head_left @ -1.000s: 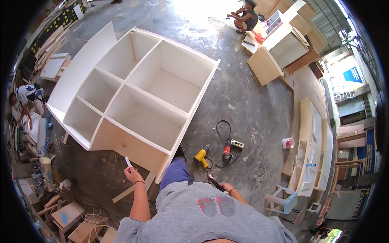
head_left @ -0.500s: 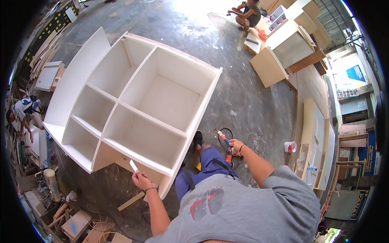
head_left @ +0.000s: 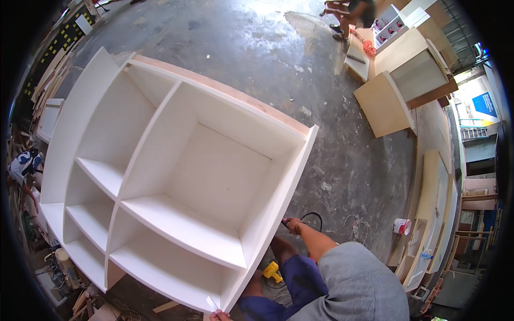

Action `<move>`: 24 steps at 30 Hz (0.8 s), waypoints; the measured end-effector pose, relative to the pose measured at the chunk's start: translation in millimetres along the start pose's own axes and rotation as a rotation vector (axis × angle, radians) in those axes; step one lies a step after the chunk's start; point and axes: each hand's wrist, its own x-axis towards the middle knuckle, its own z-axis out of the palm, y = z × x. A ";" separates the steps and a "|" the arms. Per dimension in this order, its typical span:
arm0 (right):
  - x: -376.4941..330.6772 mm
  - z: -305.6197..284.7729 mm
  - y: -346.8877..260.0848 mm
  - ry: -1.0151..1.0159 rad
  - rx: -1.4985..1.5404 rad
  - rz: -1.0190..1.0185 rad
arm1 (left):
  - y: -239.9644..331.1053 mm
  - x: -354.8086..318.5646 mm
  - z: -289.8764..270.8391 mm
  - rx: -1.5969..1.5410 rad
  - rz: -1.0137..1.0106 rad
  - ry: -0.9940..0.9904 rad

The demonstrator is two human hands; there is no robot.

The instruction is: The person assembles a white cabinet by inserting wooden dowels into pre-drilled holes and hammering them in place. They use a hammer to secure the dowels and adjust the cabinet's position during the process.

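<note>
A large white cabinet (head_left: 140, 205) with open compartments lies before me, its open side facing up. At its near lower edge my left hand (head_left: 220, 316) is closed on a small white flat strip (head_left: 211, 303); part of the hand is cut off by the frame. My right hand (head_left: 292, 225) reaches down beside the cabinet's right side, fingers wrapped round the red-and-blue tool, of which only a dark end shows now. A black hose (head_left: 315, 214) loops next to that hand. The cabinet's side panel hides the rest of the tool.
A yellow power tool (head_left: 272, 272) lies on the floor near my legs. To the right stand a white-and-red bucket (head_left: 402, 226) and long wooden panels (head_left: 431, 200). Further off are a wooden cabinet (head_left: 409, 69) and a crouching person (head_left: 350, 13). Another person (head_left: 25, 163) works at far left.
I have bent closer to the cabinet, which fills more of the view. My right hand has moved the tool to the cabinet's right side. The left hand, with the strip, is nearer the bottom edge.
</note>
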 end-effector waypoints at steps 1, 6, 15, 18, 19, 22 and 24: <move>14.4 13.9 15.3 0.002 0.230 0.152 | -2.8 0.7 25.1 -0.153 0.034 -0.059; 67.1 28.6 3.9 0.064 0.602 0.337 | 17.9 -0.2 97.0 -0.503 0.060 -0.193; -94.0 -1.5 -58.5 -0.078 -0.052 0.045 | 52.2 -1.3 107.7 -0.813 -0.171 -0.359; -168.0 -87.3 -104.4 -0.419 -0.221 -0.467 | 59.0 4.1 128.6 -0.915 -0.187 -0.607; -204.2 -138.6 -147.6 -0.425 -0.120 -0.499 | 76.1 -3.5 128.6 -0.931 -0.224 -0.735; -261.8 -189.6 -211.1 -0.456 0.403 -0.496 | 113.2 -20.0 127.8 -0.892 -0.329 -1.193; -268.9 -175.1 -228.4 -0.403 0.816 -0.434 | 110.4 -21.6 136.5 -0.851 -0.273 -1.218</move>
